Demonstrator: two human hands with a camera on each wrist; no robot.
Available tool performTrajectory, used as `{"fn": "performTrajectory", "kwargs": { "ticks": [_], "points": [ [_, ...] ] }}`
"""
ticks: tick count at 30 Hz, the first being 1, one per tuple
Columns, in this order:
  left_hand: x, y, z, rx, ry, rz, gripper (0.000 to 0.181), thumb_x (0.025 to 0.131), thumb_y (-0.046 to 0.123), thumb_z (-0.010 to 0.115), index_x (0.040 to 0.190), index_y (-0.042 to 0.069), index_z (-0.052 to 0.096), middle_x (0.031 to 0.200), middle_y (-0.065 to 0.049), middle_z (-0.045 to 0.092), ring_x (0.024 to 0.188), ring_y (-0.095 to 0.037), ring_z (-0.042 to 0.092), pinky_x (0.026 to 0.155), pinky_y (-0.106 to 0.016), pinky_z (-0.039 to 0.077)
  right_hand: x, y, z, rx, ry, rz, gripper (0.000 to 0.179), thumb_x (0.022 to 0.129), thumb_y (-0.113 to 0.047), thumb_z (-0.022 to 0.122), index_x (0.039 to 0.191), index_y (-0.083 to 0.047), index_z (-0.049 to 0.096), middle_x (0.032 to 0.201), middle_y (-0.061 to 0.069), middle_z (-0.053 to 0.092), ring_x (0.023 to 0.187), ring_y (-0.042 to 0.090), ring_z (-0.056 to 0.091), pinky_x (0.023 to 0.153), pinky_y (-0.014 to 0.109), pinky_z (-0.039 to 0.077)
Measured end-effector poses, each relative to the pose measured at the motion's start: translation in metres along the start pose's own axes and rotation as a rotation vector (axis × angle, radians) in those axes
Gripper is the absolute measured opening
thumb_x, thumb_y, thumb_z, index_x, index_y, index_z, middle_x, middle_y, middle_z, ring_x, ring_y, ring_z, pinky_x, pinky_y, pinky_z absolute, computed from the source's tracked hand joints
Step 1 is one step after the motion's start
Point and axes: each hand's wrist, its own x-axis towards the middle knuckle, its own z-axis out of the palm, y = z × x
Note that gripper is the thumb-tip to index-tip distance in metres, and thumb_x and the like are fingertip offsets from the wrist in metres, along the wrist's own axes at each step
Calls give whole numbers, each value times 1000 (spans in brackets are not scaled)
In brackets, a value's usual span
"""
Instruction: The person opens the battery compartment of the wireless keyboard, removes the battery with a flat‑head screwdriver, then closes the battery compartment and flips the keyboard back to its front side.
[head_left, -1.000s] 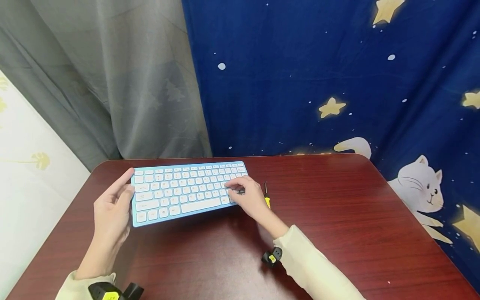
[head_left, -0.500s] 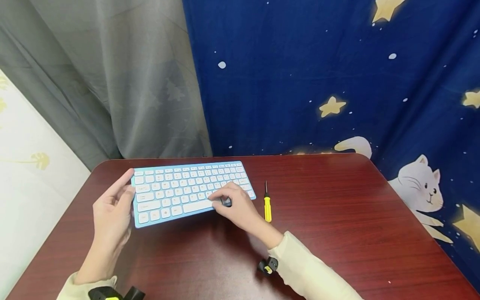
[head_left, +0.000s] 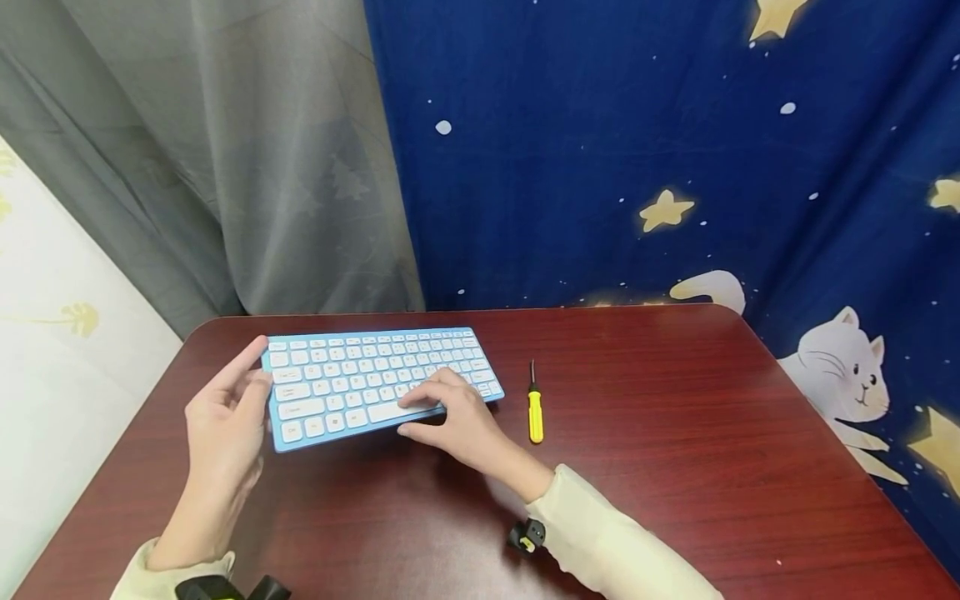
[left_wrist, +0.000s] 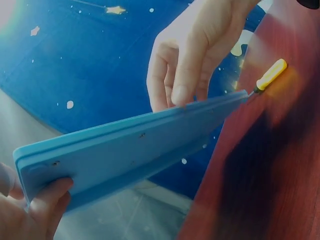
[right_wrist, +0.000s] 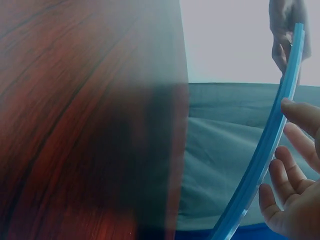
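A thin light-blue keyboard (head_left: 337, 383) with white keys is held raised and tilted over the table. My left hand (head_left: 227, 417) grips its left end, thumb at the key side and fingers behind. Its plain blue underside (left_wrist: 125, 150), dotted with small dark screw spots, faces the left wrist view. My right hand (head_left: 457, 421) is at the near long edge, its index finger over the space bar and its thumb at the edge. In the right wrist view the right fingers (right_wrist: 290, 175) are loosely bent along the key side.
A yellow-handled screwdriver (head_left: 536, 417) lies on the dark red wooden table (head_left: 675, 433), right of the keyboard. A grey curtain (head_left: 300, 167) and a blue star-patterned curtain (head_left: 540, 167) hang behind the table's far edge.
My right hand has slid left along the keyboard's near edge, from the right end to the space bar, uncovering the screwdriver. The keyboard's right end has shifted slightly; my left hand keeps its grip.
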Motion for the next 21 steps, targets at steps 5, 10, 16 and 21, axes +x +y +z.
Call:
{"fn": "performTrajectory", "kwargs": {
  "ticks": [5,10,16,21],
  "points": [
    [-4,7,4,8,-28,-6,42,89,-1,48,128,9,54,80,-6,57,55,-10,52,40,-17,40,3,-1,5,-42,4,-28,32,69,-22,81,96,-16,64,91,-7,53,84,7,46,74,20,41],
    [-6,11,8,8,-26,-8,42,88,-2,48,129,9,54,78,-7,57,55,-10,51,39,-17,39,6,-3,8,-120,30,-39,34,69,-21,82,94,-18,59,90,-7,50,83,6,45,72,18,40],
    [-7,15,13,-9,-1,-14,43,87,-3,49,127,11,56,76,-6,58,55,-10,52,39,-17,38,7,-1,11,-205,110,-107,27,71,-19,79,90,-18,59,88,-7,52,81,6,46,69,16,40],
    [-9,17,19,-59,-17,-16,46,85,-6,49,127,12,56,74,-5,60,55,-10,56,40,-19,44,8,2,12,-259,203,-144,26,68,-14,77,88,-20,61,85,-9,53,78,5,48,64,16,41]
  ]
}}
